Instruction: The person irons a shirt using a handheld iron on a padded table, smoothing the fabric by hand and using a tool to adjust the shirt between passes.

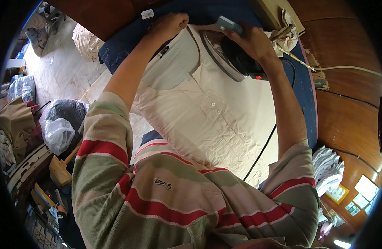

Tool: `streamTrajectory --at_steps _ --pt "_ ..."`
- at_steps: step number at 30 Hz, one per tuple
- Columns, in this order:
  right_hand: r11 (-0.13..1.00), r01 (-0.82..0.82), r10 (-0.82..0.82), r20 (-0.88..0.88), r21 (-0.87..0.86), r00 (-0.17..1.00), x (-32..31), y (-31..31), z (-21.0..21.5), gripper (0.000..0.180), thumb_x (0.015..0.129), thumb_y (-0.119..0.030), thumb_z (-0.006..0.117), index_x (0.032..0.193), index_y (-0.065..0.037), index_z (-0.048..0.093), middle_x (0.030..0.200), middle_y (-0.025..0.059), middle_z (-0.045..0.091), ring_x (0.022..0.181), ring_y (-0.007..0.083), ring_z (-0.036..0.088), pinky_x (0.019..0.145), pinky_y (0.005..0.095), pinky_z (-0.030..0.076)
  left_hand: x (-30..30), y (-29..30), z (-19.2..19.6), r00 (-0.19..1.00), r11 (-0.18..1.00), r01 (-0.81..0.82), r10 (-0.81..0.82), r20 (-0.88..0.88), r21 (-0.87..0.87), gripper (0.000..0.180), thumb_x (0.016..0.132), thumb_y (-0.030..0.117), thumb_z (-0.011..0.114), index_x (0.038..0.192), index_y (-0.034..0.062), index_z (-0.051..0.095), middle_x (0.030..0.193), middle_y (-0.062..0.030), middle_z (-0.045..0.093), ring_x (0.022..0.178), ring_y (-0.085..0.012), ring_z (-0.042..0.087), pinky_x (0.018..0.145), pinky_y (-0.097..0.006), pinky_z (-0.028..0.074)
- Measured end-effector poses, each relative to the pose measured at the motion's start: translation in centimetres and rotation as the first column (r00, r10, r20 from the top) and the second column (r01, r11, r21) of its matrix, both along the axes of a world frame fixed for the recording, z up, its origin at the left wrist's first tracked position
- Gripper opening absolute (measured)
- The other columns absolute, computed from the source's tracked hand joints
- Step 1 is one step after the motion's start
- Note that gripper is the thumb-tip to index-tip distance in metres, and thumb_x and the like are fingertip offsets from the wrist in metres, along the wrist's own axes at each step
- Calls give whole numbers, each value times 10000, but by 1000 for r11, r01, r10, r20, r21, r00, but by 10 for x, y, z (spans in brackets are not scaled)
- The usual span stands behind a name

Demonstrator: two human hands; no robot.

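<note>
A cream buttoned shirt (187, 120) lies spread over a dark blue padded ironing surface (116, 45). Its lower part is creased, while the area near the iron looks smoother. At the far edge, my left hand (170, 25) is closed on the fabric. My right hand (255, 43) grips the handle of a black iron (236, 56) with a grey top and a small red light. The iron rests on the shirt's far right part, and fingers partly hide its handle. A pale grey curved piece of cloth (174, 68) lies on the shirt below my left hand.
A black cord (261, 151) crosses the shirt at the right. Crumpled cloth (287, 35) and a thin stick (297, 58) lie past the iron by a wooden panel (344, 112). Plastic bags (60, 128) stand at the left, and folded white garments (327, 170) at the right.
</note>
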State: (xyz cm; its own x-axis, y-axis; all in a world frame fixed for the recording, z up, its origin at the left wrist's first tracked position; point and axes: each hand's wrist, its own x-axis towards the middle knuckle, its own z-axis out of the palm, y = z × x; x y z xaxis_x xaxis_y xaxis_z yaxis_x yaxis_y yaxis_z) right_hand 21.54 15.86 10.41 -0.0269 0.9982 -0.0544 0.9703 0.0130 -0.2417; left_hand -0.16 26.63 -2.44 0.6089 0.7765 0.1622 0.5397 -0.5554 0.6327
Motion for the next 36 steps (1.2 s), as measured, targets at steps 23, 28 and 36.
streamTrajectory --at_steps 23,28,36 --pt "961 -237 250 78 -141 965 -58 37 3 590 796 -575 560 1154 -108 594 956 185 659 936 334 629 831 383 493 -120 -193 14 681 690 -720 722 -122 67 173 821 255 609 866 88 610 871 -95 591 781 -304 592 666 -392 465" --pt "947 -313 320 119 -69 940 -61 24 -4 631 780 -601 562 1114 -68 603 944 210 652 889 334 643 804 390 500 -119 -188 -5 685 680 -707 727 -53 194 144 820 210 599 789 70 588 846 -99 569 716 -313 580 641 -406 461" --pt "820 -551 549 -62 -157 834 -42 20 5 508 755 -491 638 1117 -136 612 781 158 665 744 280 660 710 359 519 -124 -184 -6 721 718 -692 693 22 81 133 832 191 587 786 66 590 857 -102 566 701 -315 581 625 -407 464"
